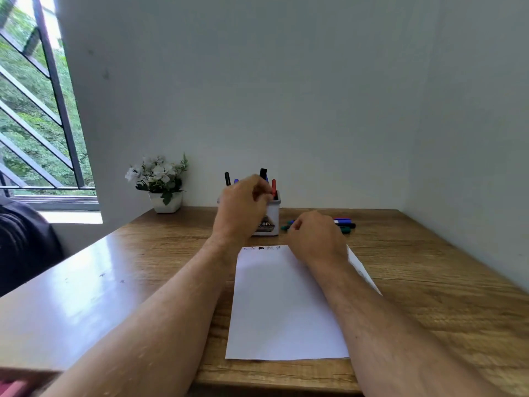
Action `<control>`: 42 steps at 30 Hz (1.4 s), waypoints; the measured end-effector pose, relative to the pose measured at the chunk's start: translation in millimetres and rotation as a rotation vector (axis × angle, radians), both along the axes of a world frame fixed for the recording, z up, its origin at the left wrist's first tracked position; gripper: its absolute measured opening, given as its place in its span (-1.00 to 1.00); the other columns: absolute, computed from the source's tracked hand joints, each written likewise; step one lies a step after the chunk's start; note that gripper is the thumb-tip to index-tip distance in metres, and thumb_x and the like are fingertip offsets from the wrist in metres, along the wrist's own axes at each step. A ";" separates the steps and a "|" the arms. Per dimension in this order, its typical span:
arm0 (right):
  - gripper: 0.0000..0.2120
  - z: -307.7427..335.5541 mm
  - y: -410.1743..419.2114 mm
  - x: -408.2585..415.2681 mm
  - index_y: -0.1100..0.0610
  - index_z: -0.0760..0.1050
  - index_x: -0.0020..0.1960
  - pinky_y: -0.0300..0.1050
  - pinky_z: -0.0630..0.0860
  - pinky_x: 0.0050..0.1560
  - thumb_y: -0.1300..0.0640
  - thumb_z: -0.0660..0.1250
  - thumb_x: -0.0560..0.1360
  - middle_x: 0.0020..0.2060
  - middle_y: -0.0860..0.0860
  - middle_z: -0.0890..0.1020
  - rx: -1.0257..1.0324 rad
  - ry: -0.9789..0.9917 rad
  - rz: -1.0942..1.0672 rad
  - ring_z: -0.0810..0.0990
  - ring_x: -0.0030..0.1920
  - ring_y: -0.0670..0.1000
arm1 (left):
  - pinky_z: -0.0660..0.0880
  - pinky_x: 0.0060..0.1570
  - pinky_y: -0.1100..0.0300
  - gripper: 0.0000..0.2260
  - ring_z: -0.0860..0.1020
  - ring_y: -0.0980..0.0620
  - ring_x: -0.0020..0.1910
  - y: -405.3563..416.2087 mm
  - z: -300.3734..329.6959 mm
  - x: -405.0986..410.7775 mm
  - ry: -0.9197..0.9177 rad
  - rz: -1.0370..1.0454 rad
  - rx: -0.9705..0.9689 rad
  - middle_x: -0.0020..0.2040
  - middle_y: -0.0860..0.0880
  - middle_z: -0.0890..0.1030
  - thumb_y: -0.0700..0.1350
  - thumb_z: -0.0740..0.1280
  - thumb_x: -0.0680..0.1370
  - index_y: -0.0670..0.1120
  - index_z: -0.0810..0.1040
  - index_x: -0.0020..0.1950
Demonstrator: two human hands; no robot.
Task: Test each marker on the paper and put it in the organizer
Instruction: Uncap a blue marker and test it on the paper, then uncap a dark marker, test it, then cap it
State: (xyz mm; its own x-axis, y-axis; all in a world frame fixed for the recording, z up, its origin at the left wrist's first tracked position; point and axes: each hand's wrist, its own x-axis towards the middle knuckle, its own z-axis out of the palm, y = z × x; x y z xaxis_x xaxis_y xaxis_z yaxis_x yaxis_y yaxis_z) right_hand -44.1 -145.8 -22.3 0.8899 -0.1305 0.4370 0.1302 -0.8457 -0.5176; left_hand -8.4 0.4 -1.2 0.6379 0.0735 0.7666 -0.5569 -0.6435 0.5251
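A white organizer (pixel 270 222) stands at the back of the desk with black (pixel 227 178), blue and red (pixel 274 187) markers upright in it. My left hand (pixel 243 206) is at its rim, fingers curled round a black marker (pixel 263 173) that stands in it. A white paper (pixel 280 305) with small test marks along its far edge lies in front of me. My right hand (pixel 316 236) hovers curled over several loose markers (pixel 345 224) lying right of the organizer. A green marker tip (pixel 284 227) sticks out to its left. The right fingers are hidden.
The wooden desk (pixel 415 282) meets white walls at the back and right. A small white pot of white flowers (pixel 166 200) stands at the back left. A barred window (pixel 43 124) is on the left, with a dark bundle (pixel 25 242) below it.
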 end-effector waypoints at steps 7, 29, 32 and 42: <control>-0.80 -1.8 -9.7 0.2 0.09 0.65 0.09 -0.15 0.42 -0.19 0.11 0.34 0.51 -0.01 0.06 0.66 0.053 0.131 -0.054 0.53 -0.14 0.07 | 0.64 -0.13 0.13 -0.94 0.64 0.16 -0.37 -16.5 -15.7 -2.6 0.418 -0.166 0.342 -0.29 0.12 0.66 -0.16 0.44 0.50 -0.01 0.65 -0.16; -0.58 -2.2 -30.4 48.2 0.06 0.35 0.48 0.18 0.33 0.37 0.09 0.07 0.64 0.40 0.09 0.43 -0.432 0.365 -0.025 0.29 0.41 0.22 | 0.57 -0.05 0.15 -0.90 0.58 0.14 -0.17 -9.8 -25.9 15.5 0.394 -0.082 0.325 -0.21 0.11 0.62 -0.05 0.43 0.51 0.07 0.64 0.01; -0.61 -5.8 -30.3 47.1 0.09 0.43 0.39 0.14 0.38 0.32 0.16 0.12 0.59 0.33 0.12 0.50 -0.462 0.318 -0.036 0.34 0.36 0.19 | 0.54 -0.03 0.16 -0.80 0.56 0.13 -0.15 -9.7 -28.1 16.2 0.411 -0.088 0.305 -0.20 0.10 0.59 -0.05 0.43 0.52 0.09 0.58 0.14; -0.67 -11.1 -33.9 57.4 0.09 0.54 0.32 0.12 0.48 0.26 0.17 0.29 0.57 0.26 0.13 0.51 -0.442 0.124 -0.017 0.43 0.28 0.17 | 0.60 0.04 0.08 -0.76 0.60 0.11 -0.10 -4.5 -25.4 13.9 0.394 -0.099 0.217 -0.15 0.06 0.63 -0.09 0.40 0.55 0.08 0.54 0.21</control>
